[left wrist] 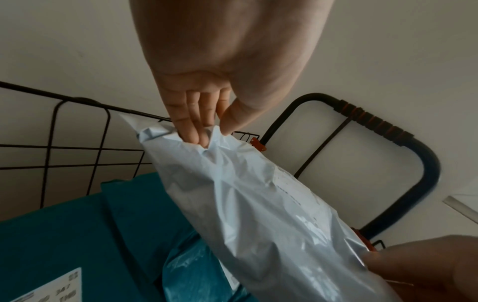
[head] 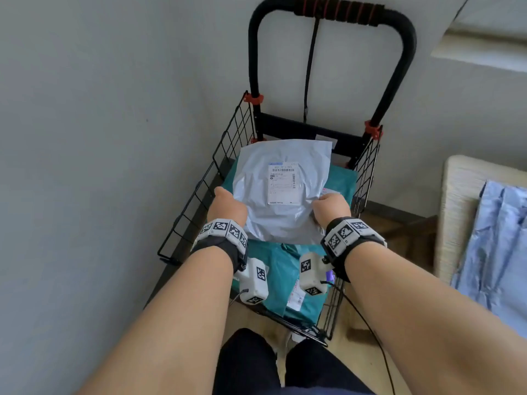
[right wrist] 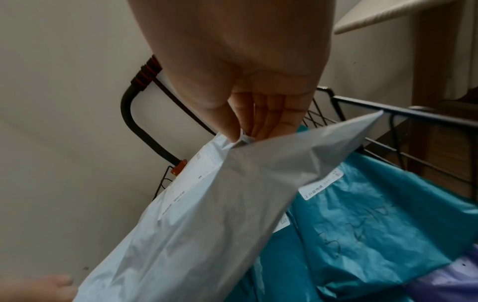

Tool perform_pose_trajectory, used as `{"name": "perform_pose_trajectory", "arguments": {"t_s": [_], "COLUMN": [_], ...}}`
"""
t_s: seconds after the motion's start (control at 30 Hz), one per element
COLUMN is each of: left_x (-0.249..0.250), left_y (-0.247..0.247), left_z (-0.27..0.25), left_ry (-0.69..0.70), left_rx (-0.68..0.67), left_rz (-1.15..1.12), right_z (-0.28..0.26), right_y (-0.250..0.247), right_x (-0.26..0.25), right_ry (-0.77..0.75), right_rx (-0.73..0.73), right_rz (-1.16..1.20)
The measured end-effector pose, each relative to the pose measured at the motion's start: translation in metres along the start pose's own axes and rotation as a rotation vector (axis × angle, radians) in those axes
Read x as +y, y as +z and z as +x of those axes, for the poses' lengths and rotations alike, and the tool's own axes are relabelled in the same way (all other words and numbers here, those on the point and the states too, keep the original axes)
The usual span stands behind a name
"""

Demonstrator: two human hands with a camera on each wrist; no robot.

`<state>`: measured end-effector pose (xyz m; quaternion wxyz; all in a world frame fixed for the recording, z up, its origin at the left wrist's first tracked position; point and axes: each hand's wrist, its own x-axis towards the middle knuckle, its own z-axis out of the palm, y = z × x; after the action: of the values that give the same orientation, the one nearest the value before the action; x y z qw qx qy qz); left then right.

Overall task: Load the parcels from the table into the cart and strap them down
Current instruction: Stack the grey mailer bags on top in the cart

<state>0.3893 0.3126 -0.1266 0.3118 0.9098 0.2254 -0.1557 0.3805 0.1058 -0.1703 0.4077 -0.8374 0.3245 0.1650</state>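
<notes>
Both hands on the grey parcel (head: pixel 281 192) now: left hand (head: pixel 226 208) pinching its left edge, right hand (head: pixel 332 209) pinching the right. It hangs between them over the cart (head: pixel 199 192), long axis running away from me toward the handle (head: pixel 333 10). Teal parcels (head: pixel 339 181) lie right beneath. Wire sides flank both wrists; the strap (head: pixel 310 67) dangles behind, untouched.

Both bare forearms extend forward, roughly parallel, wrists level. Left hand (head: pixel 228 208): thumb and fingers (left wrist: pixel 192 122) pinching the left edge of what is held. Right hand (head: pixel 332 208): thumb and fingers (right wrist: pixel 269 120) pinching the right edge.
</notes>
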Motion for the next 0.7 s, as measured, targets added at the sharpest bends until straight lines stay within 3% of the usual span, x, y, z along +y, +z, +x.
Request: {"name": "perform_pose_trajectory", "arguments": {"t_s": [0.3,0.5,0.7], "left_x": [0.004,0.002,-0.01], "left_y": [0.006,0.008,0.008], "left_z": [0.097,0.145,0.165], "left_ry": [0.049,0.131,0.137], "left_rx": [-0.131,-0.226,-0.391], "left_rz": [0.068,0.232,0.475], "right_z": [0.046,0.063,0.068], "right_y": [0.041,0.068,0.1], "right_x": [-0.045,-0.07,-0.083], "right_ry": [0.053,0.148,0.21], "right_rx": [-0.005,0.008,-0.135], "right_rz": [-0.006,0.063,0.05]}}
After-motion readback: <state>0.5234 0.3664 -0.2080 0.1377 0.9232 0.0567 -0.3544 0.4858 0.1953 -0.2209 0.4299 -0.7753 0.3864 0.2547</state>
